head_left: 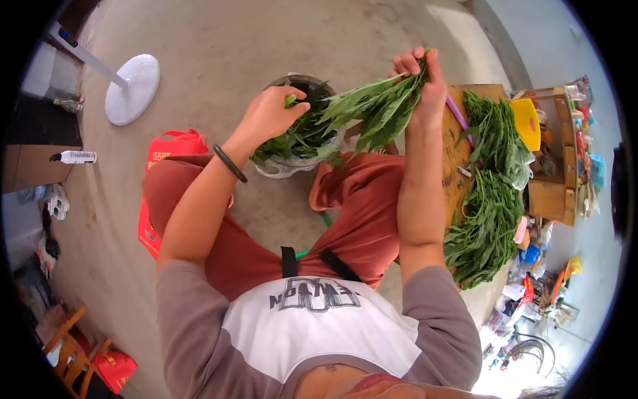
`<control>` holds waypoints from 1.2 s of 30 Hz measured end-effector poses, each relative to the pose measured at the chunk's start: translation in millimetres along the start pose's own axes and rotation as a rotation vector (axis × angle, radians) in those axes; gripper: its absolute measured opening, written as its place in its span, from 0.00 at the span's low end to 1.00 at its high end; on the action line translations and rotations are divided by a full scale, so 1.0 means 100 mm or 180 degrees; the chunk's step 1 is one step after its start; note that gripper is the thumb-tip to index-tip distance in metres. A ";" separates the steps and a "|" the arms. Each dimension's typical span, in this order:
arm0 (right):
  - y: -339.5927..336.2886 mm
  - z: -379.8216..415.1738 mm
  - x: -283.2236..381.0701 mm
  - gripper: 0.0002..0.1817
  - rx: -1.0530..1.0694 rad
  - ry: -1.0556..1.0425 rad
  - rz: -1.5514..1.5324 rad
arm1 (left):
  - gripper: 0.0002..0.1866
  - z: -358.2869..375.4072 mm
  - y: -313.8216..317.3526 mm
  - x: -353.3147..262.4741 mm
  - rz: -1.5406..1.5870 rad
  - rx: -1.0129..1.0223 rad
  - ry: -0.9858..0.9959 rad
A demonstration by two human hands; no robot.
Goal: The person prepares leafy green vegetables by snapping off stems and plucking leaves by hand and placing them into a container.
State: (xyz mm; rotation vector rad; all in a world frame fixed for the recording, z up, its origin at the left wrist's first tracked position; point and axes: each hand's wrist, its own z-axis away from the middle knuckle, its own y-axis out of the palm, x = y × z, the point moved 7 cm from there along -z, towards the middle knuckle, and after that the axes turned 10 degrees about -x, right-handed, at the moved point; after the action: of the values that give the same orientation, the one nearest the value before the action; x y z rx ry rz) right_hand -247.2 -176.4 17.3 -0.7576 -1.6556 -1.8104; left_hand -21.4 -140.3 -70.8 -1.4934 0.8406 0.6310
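Observation:
My right hand (pixel 428 86) is raised and closed around the stem ends of a bunch of leafy greens (pixel 382 110). The bunch's long leaves hang down and to the left. To the left, my left hand (pixel 276 110) is closed in a pinch, with a short green piece of leafy stem (pixel 290 100) showing between thumb and fingers. Below both hands, between my knees, stands a round bucket (pixel 276 166) with a light plastic liner at its rim. Dark green leaves (pixel 302 136) lie in it, and some hang over its edge.
On my right, a wooden table (pixel 455 179) carries two large heaps of long greens (pixel 488 219) and a purple stick (pixel 458 120). A wooden shelf (pixel 555 159) with a yellow container (pixel 526 124) stands beyond. A red bag (pixel 169 146) lies by my left knee. A white round stand base (pixel 131 90) is farther left.

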 end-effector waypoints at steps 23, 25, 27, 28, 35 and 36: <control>0.07 -0.01 0.02 0.19 0.0831 0.0219 -0.0589 | 0.14 0.10 -0.14 -0.31 0.1039 0.0308 -0.0202; 0.01 -0.03 0.01 0.19 0.0346 -0.0080 -0.0213 | 0.13 0.10 -0.10 -0.26 0.1177 0.0279 -0.0206; -0.08 -0.04 0.00 0.19 -0.0385 -0.0283 0.0055 | 0.13 0.09 -0.08 -0.25 0.1226 0.0274 -0.0195; -0.15 -0.04 0.00 0.18 -0.0753 -0.0382 0.0189 | 0.13 0.09 -0.07 -0.25 0.1207 0.0286 -0.0183; -0.25 -0.01 0.03 0.15 -0.1048 -0.0978 0.0742 | 0.13 0.12 -0.02 -0.25 0.1127 0.0461 -0.0317; -0.24 0.00 0.04 0.15 -0.1073 -0.1045 0.0744 | 0.13 0.11 -0.02 -0.25 0.1220 0.0436 -0.0334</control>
State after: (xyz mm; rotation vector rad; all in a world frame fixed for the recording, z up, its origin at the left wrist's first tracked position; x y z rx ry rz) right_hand -267.8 -174.5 3.7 -1.3993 -1.3884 -1.8896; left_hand -33.2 -125.7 -51.1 -1.1733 1.0767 0.9068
